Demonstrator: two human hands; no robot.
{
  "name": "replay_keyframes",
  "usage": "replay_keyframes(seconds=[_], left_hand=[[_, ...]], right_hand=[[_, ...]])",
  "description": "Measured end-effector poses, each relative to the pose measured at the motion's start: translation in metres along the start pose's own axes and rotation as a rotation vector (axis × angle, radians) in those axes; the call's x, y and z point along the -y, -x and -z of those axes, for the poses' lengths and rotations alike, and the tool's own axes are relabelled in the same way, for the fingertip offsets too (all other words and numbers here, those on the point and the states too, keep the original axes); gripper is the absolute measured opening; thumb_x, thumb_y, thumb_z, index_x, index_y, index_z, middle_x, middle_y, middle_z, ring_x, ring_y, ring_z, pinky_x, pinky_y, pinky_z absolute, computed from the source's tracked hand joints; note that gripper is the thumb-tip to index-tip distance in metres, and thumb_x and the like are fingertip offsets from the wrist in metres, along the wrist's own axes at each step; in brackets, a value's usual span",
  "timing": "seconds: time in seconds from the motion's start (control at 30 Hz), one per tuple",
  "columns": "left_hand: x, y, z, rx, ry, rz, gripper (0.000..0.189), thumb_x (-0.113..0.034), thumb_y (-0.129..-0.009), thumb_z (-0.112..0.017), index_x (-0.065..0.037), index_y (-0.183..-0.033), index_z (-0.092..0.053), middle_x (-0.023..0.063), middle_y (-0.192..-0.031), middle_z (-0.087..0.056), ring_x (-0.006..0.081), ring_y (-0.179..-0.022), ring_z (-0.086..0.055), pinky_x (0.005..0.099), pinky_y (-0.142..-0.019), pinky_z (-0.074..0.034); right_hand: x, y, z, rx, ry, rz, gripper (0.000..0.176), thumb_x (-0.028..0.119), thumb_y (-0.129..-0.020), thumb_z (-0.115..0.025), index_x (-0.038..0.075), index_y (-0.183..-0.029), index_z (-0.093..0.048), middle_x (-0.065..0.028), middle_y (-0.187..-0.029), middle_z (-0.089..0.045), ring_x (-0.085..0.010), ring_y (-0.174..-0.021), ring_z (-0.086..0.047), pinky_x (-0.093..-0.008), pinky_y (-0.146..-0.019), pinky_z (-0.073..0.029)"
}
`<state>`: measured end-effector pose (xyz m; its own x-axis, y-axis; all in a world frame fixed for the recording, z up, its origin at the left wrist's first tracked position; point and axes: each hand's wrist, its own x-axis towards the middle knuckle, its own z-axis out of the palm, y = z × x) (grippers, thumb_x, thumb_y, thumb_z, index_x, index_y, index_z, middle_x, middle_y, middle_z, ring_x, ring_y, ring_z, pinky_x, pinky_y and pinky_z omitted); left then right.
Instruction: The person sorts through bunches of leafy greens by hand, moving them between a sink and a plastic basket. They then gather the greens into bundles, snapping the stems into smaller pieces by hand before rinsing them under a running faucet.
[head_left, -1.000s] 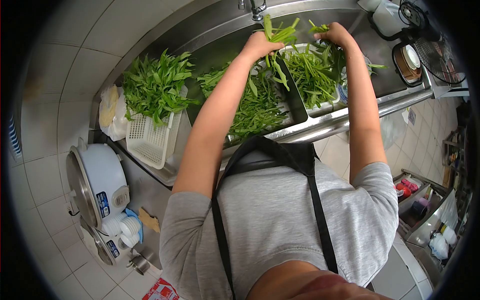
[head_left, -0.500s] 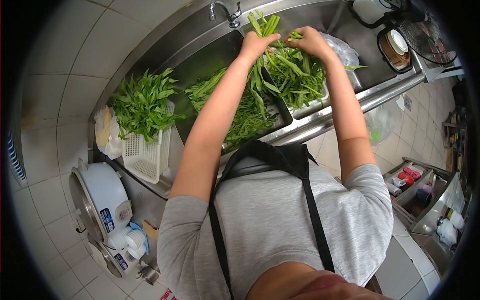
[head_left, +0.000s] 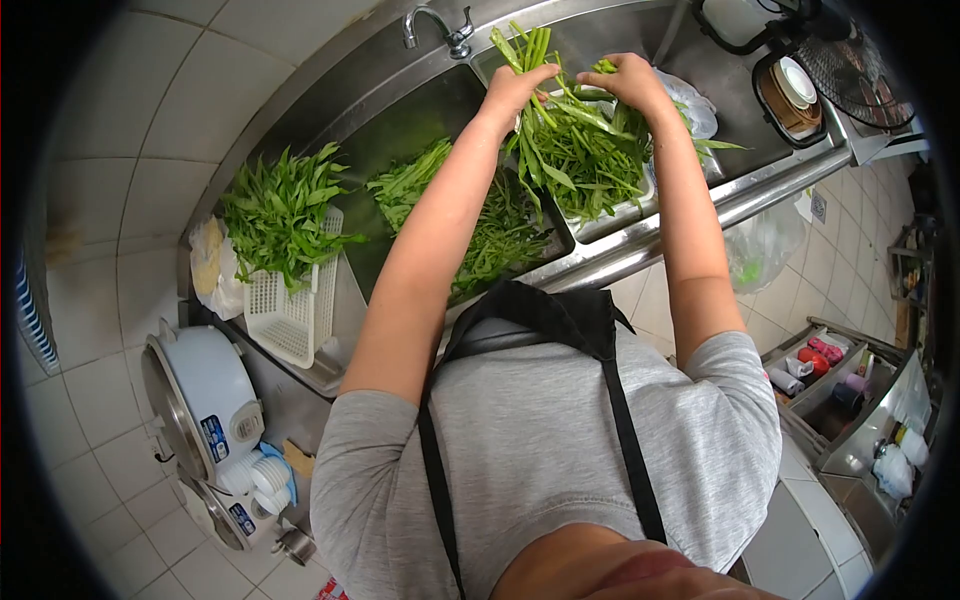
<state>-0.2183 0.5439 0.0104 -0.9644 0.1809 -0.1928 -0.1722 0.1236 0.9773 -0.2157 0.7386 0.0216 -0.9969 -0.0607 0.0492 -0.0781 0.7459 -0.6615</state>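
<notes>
My left hand (head_left: 518, 90) is closed around a bunch of long-stemmed leafy greens (head_left: 522, 46), whose stems stick up past the fingers and leaves hang below. Close by on the right, my right hand (head_left: 638, 84) is closed too, with short green stem ends (head_left: 604, 66) showing above its fingers. Beneath both hands, more leafy greens (head_left: 590, 165) are heaped in the right-hand basin. Cut-looking greens (head_left: 505, 240) lie in the neighbouring dark basin, partly hidden by my left forearm. The fingertips of my right hand are partly covered by leaves.
A white perforated basket (head_left: 290, 322) piled with leafy greens (head_left: 285, 210) stands at the left of the steel sink. Behind is a tap (head_left: 445, 35). Clear plastic bags (head_left: 688, 105), a dish rack (head_left: 795, 90) and a fan (head_left: 855, 80) are on the right.
The greens hanging from my left hand have swung right, from over the basin divider onto the right-hand heap. My right hand has shifted slightly right, widening the gap between the hands.
</notes>
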Motion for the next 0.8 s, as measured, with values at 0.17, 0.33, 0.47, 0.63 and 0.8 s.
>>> replay_keyframes(seconds=[0.17,0.33,0.47,0.63,0.8], left_hand=[[0.004,0.000,-0.001,0.094,0.143,-0.074,0.027,-0.026,-0.076,-0.063,-0.001,-0.088,-0.063,0.0038,-0.081,-0.063,0.0093,-0.056,-0.049,0.0245,-0.050,-0.043],[0.007,-0.001,-0.005,0.076,0.147,-0.097,0.027,-0.024,-0.075,-0.064,0.000,-0.088,-0.062,0.0043,-0.079,-0.062,0.0097,-0.056,-0.050,0.0246,-0.050,-0.044],[0.003,0.004,-0.010,0.066,0.148,-0.079,0.025,-0.022,-0.075,-0.065,0.000,-0.087,-0.062,0.0045,-0.074,-0.060,0.0109,-0.055,-0.052,0.0249,-0.049,-0.044],[0.009,0.005,-0.008,0.064,0.128,-0.051,0.025,-0.020,-0.074,-0.065,0.000,-0.088,-0.062,0.0047,-0.075,-0.060,0.0111,-0.056,-0.054,0.0250,-0.050,-0.045],[0.024,0.008,0.004,-0.125,0.115,-0.139,0.022,-0.017,-0.074,-0.062,-0.001,-0.089,-0.062,0.0040,-0.080,-0.062,0.0104,-0.056,-0.051,0.0249,-0.051,-0.044]], right_hand=[[-0.037,-0.007,-0.009,-0.091,-0.126,0.004,0.045,0.031,-0.061,-0.072,0.004,-0.096,-0.063,-0.0157,-0.085,-0.063,-0.0250,-0.081,-0.061,-0.0338,-0.076,-0.045],[-0.020,0.006,0.008,-0.003,-0.269,0.033,0.039,0.032,-0.062,-0.074,0.001,-0.084,-0.063,-0.0101,-0.079,-0.063,-0.0193,-0.075,-0.059,-0.0296,-0.071,-0.044],[-0.009,0.004,0.003,0.105,-0.615,-0.051,0.030,0.027,-0.065,-0.074,0.004,-0.079,-0.063,-0.0020,-0.074,-0.060,-0.0092,-0.067,-0.053,-0.0237,-0.064,-0.042],[-0.012,-0.009,-0.004,0.133,-0.731,-0.054,0.022,0.020,-0.069,-0.071,0.004,-0.081,-0.064,0.0000,-0.068,-0.057,-0.0072,-0.061,-0.050,-0.0218,-0.056,-0.041],[-0.041,-0.021,0.004,-0.023,-1.074,-0.133,0.019,0.021,-0.071,-0.068,0.006,-0.082,-0.063,0.0049,-0.062,-0.049,-0.0047,-0.052,-0.043,-0.0193,-0.048,-0.035]])
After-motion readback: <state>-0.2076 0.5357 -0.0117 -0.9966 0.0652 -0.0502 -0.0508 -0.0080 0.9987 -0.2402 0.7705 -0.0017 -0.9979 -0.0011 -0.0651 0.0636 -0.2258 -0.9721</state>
